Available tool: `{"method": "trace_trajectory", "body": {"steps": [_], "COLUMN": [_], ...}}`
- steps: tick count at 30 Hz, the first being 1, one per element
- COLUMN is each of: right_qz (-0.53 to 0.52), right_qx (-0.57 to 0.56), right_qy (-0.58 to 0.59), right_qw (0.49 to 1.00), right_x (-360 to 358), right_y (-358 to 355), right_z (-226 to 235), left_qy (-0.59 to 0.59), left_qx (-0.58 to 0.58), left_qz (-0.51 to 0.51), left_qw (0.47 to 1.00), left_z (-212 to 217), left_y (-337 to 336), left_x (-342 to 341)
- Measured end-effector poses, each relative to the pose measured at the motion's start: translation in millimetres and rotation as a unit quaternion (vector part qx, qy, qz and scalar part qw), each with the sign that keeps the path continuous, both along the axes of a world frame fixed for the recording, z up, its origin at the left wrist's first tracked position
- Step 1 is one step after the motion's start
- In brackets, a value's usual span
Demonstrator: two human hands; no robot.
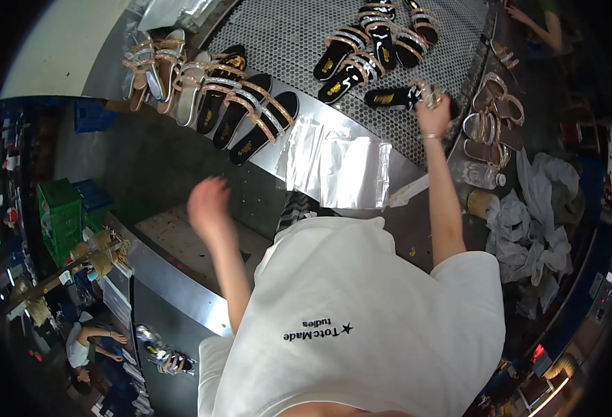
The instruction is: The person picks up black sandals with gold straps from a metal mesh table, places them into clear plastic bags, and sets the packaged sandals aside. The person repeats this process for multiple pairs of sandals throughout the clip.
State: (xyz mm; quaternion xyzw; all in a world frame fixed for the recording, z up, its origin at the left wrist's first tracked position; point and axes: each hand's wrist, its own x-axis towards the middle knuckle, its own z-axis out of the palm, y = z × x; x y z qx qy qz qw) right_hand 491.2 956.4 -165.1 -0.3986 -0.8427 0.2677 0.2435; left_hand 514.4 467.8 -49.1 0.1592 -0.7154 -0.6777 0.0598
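My right hand (434, 116) is closed on the strap end of a black-soled sandal (388, 97), which lies along the perforated metal belt (299, 35). Beyond it on the belt rests a loose cluster of black sandals (384, 48) with sparkling straps. My left hand (211, 203) hangs in the air left of my body, smeared by motion, so its fingers cannot be made out. Nearest to it is a row of sandals (234, 118) with silver and rose-gold straps, standing along the metal edge. Clear plastic bags (337, 165) lie on that edge in front of me.
More sandals (490, 121) stand on the right, beside a clear plastic bottle (480, 174). Crumpled grey plastic sheeting (528, 222) is heaped below them. A green crate (60, 215) stands at the left. Other people are at the far right (539, 24) and lower left (83, 344).
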Motion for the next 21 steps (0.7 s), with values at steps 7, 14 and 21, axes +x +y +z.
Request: {"method": "trace_trajectory", "body": {"steps": [7,14,21], "right_qz": [0.272,0.250,0.195], "right_qx": [-0.095,-0.024,-0.072], "right_qy": [0.138,-0.151,-0.088], "right_qw": [0.948,0.956,0.974], "right_x": [98,206,177], "right_y": [1,-60,-104], "right_z": [103,53,65], "left_qy": [0.040,0.061,0.059], "left_qx": [-0.271,-0.404,-0.192], "left_qz": [-0.536,-0.589,-0.532], "left_qw": [0.798,0.697,0.823], "left_z": [-131,-153,-125], "left_y": [221,234,205], "left_x": [25,34,19]}}
